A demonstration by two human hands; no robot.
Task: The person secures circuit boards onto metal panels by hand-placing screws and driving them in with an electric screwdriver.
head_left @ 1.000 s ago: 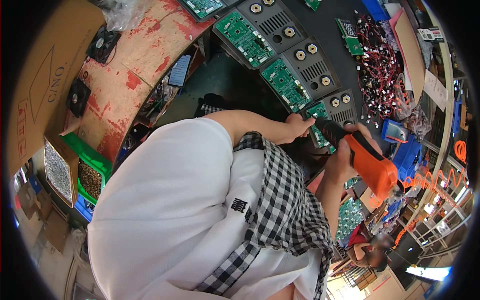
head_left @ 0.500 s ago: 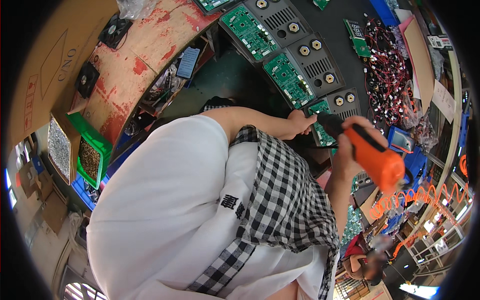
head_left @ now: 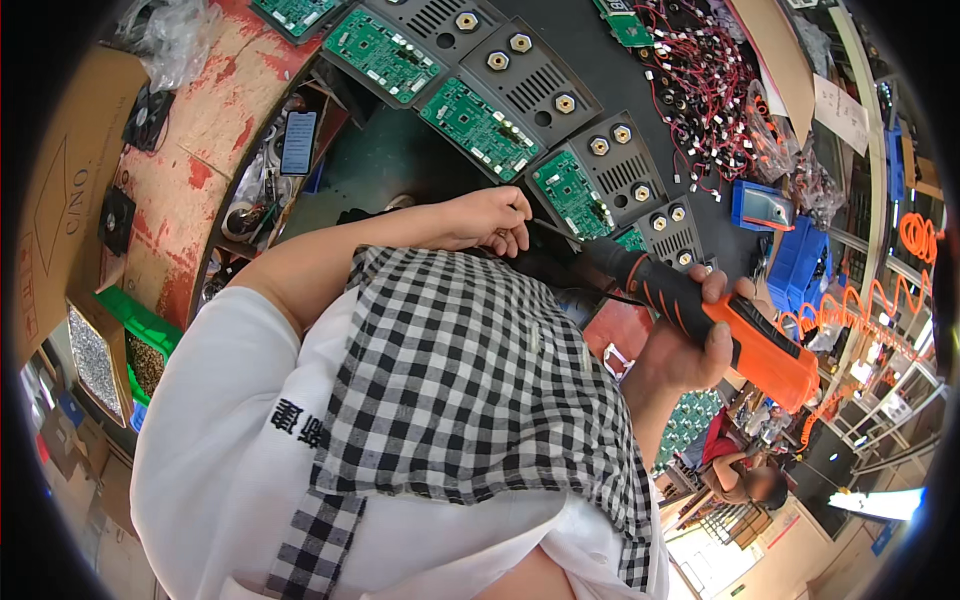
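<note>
An orange and black electric screwdriver (head_left: 735,330) is gripped in my right hand (head_left: 690,355), its dark nose slanting up and to the left. The thin bit at its front ends close to the fingers of my left hand (head_left: 495,220). That left hand has its fingers curled in, and whatever they may pinch is too small to see. Just beyond the hands lies a green circuit board (head_left: 573,194) on a dark grey vented panel (head_left: 622,170) with brass-coloured round fittings. Part of another green board (head_left: 631,240) shows behind the screwdriver's nose.
Similar panels with boards (head_left: 480,130) run in a row along the dark bench. Beyond them is a heap of red and black wires (head_left: 695,85) with white connectors. Blue bins (head_left: 800,265) and a coiled orange hose (head_left: 860,310) are at right. Green-edged screw boxes (head_left: 140,325) sit at left.
My left hand has drawn back from the board toward my body. The screwdriver has come away from the board, its bit now near my left fingers. The whole view has shifted.
</note>
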